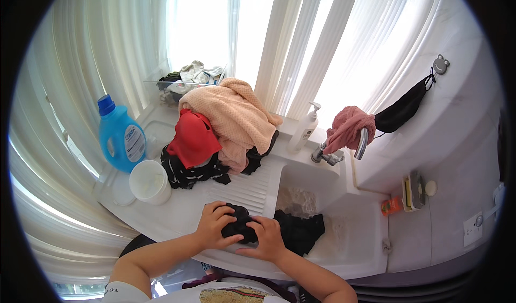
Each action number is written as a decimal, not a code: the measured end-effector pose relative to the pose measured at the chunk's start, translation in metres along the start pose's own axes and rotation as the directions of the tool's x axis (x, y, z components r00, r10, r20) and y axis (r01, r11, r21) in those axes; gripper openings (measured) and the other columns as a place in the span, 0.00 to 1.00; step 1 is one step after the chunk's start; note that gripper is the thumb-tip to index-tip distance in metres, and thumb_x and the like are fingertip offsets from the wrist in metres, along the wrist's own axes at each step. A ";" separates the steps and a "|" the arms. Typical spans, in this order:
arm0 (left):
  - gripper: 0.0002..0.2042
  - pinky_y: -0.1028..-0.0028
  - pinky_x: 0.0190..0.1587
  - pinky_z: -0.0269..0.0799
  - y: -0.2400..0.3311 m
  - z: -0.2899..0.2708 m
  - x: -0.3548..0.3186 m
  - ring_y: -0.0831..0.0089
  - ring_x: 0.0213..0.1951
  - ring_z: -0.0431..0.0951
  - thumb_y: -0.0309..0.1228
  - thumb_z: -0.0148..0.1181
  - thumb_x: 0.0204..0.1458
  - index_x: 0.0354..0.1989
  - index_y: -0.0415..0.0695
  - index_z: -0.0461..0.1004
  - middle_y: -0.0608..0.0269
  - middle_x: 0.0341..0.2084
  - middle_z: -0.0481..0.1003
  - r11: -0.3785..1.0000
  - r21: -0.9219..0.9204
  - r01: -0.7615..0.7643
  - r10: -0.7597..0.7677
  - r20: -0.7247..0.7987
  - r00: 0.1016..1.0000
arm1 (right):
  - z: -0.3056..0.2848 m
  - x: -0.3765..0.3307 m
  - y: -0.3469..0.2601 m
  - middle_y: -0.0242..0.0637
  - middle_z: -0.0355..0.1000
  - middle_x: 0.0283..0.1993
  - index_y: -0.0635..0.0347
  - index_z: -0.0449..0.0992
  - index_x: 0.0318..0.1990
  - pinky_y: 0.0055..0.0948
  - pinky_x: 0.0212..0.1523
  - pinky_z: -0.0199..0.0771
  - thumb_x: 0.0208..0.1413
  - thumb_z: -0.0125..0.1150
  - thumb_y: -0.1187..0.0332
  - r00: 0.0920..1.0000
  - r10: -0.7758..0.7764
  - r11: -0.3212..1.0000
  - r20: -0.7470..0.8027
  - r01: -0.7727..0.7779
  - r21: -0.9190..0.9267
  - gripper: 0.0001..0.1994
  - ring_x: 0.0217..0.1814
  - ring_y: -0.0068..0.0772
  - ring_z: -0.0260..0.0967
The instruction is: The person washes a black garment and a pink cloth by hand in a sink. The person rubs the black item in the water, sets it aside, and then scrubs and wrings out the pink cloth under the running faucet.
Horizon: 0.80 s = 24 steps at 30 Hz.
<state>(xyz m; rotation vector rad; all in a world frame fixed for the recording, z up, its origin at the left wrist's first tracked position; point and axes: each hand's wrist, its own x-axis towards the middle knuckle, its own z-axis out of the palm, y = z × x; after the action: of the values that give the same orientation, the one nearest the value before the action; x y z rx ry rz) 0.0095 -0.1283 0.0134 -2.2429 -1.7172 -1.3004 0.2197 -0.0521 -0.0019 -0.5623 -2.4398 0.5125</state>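
A wet-looking black garment (302, 233) is bunched on the front of the ribbed washboard (245, 193), and its loose end hangs to the right into the sink basin (349, 236). My left hand (214, 226) grips the bunched end, fingers curled over its top. Close beside it, my right hand (267, 238) clasps the same cloth from the right. The garment's exact kind cannot be made out. Behind my hands lies a laundry pile: a red moulded piece (193, 139), a peach textured cloth (231, 112) and a black-and-white patterned cloth (185, 175).
Left stand a blue detergent bottle (122, 136) and a white tub (150, 182). A clear bin (196, 80) of clothes is at the back. A pump bottle (303, 130) stands near the faucet (361, 144), draped with a pink cloth (346, 128). A black mask (403, 109) hangs right.
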 end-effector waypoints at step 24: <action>0.19 0.58 0.49 0.59 -0.048 0.040 0.029 0.57 0.44 0.70 0.50 0.62 0.47 0.32 0.46 0.82 0.55 0.39 0.74 0.935 0.152 0.319 -0.321 -0.014 0.947 | 0.020 0.074 0.033 0.52 0.58 0.64 0.55 0.70 0.58 0.56 0.65 0.52 0.33 0.67 0.29 0.982 0.123 0.981 0.144 -0.099 -0.164 0.48 0.69 0.55 0.52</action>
<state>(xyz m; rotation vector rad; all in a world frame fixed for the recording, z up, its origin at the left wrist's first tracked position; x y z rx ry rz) -0.0048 -0.0674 -0.0161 -1.9502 -2.1762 -1.1561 0.1615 0.0075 0.0011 -0.7538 -2.6220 0.4258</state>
